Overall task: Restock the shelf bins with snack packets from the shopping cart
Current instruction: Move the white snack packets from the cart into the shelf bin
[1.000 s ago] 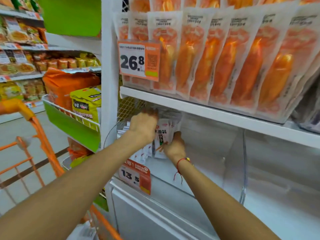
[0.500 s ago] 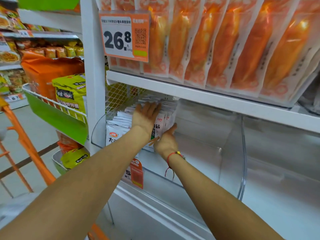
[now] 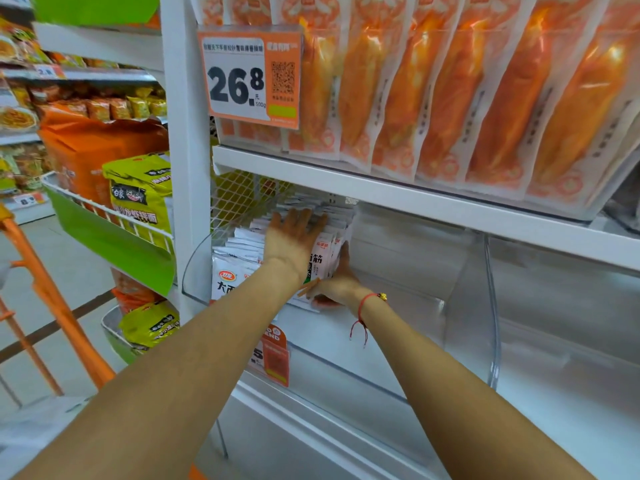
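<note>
Several white snack packets [image 3: 242,252] with red logos and black lettering stand in a row at the left end of a clear plastic shelf bin [image 3: 467,306]. My left hand [image 3: 294,237] lies flat on top of the row, fingers straight and spread. My right hand [image 3: 337,282] presses against the right side of the row with straight fingers, a red string bracelet on its wrist. The orange shopping cart [image 3: 45,296] shows at the left edge; its contents are out of view.
Orange sausage packs [image 3: 450,91] hang along the shelf above, behind a 26.8 price tag [image 3: 249,77]. An orange price tag [image 3: 275,358] is clipped to the bin front. Left of the white upright [image 3: 183,133], wire baskets hold orange and yellow-green noodle bags [image 3: 138,195].
My left hand went from curled on the packets to lying flat with straight fingers. My right hand shifted to the row's right side. The view has moved closer and slightly up.
</note>
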Action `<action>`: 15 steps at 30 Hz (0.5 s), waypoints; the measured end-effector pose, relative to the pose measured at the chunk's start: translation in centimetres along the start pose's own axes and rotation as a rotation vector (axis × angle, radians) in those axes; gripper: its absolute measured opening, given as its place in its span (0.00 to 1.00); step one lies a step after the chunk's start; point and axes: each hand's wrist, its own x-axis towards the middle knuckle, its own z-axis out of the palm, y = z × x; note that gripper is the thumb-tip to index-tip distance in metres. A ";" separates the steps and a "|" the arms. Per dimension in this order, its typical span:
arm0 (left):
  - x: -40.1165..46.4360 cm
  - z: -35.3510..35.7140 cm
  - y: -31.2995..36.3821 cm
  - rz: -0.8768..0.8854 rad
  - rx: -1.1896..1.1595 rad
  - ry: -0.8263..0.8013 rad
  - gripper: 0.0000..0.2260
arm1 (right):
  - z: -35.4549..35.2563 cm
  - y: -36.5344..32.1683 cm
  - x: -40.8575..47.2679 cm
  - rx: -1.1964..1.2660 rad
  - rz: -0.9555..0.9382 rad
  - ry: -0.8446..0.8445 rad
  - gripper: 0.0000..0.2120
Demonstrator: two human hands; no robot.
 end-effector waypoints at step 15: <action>-2.7 -2.7 -0.9 -0.007 0.026 0.014 0.41 | -1.4 -0.9 -1.7 -0.224 -0.022 0.070 0.41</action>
